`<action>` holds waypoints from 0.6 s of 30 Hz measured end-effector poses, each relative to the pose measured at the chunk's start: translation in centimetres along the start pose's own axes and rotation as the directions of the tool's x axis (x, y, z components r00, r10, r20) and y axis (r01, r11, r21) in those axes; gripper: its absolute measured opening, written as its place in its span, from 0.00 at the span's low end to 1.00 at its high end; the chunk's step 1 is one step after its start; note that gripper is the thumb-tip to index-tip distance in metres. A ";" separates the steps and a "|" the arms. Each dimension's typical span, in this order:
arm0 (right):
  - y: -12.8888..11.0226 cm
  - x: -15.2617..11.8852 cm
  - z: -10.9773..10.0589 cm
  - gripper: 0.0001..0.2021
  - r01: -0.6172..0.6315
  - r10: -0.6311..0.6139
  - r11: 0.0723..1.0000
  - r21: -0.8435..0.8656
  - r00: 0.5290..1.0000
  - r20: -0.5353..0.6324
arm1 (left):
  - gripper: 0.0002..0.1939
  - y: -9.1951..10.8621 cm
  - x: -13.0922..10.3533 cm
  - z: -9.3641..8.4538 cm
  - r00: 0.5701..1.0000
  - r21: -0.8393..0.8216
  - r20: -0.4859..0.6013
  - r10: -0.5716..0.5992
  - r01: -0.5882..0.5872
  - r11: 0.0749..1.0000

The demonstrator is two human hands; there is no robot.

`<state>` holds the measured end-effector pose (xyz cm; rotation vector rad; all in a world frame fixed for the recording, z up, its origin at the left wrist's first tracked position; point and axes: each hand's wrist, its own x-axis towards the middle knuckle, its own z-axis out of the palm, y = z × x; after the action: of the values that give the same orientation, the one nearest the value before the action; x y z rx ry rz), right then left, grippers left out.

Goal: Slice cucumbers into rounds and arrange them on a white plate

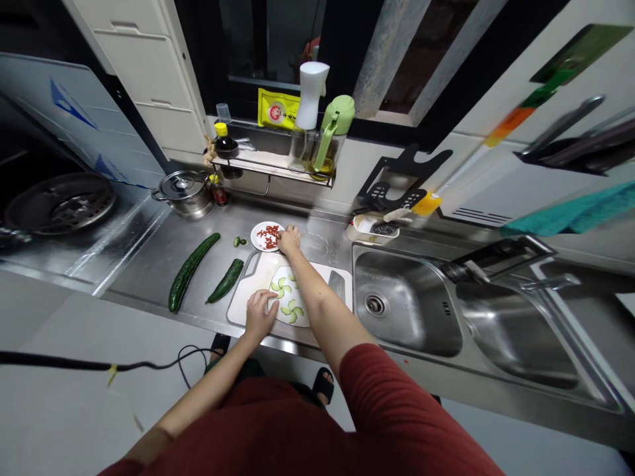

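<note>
A white plate (pixel 303 318) lies on a cutting board (pixel 241 301), with green cucumber slices (pixel 292 311) arranged on it in pinwheel shapes. My left hand (pixel 260 313) rests at the plate's left edge, fingers apart, holding nothing visible. Beyond the board, a small white dish (pixel 256 240) carries chopped red pieces (pixel 270 235). My right hand (pixel 289 240) is at this dish's right rim, its fingers bent down toward the red pieces; whatever is between the fingertips is hidden. A knife blade (pixel 338 284) lies on the right part of the board, partly behind my right forearm.
A whole cucumber (pixel 191 274) and a cut one (pixel 226 281) lie left of the board, near small green ends (pixel 237 242). A lidded pot (pixel 186 194) stands behind. The sink (pixel 407 297) is at right, bottles (pixel 331 139) on the shelf above.
</note>
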<state>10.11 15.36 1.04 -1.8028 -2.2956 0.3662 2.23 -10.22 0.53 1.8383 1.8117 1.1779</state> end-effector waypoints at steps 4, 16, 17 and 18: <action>0.1 0.1 0.4 0.13 0.016 -0.016 1.000 0.003 1.000 0.007 | 0.07 -0.1 -0.1 -0.2 1.000 -0.011 -0.001 -0.003 0.003 1.000; 1.1 -0.3 1.1 0.13 -0.006 0.025 0.971 0.238 0.997 -0.077 | 0.08 -0.4 -0.1 -0.3 0.999 -0.026 -0.002 -0.043 0.043 0.999; 1.3 -0.5 1.1 0.12 -0.005 0.029 0.963 0.270 0.996 -0.085 | 0.08 -0.4 0.0 -0.2 0.999 -0.025 -0.001 -0.038 0.038 0.999; 1.5 -0.7 0.9 0.12 -0.001 0.031 0.954 0.298 0.995 -0.095 | 0.08 -0.5 0.1 -0.2 0.999 -0.024 -0.001 -0.032 0.032 0.999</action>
<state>11.42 14.97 -0.32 -1.6510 -2.0333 0.5786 1.80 -10.15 0.33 1.7892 1.8132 1.1846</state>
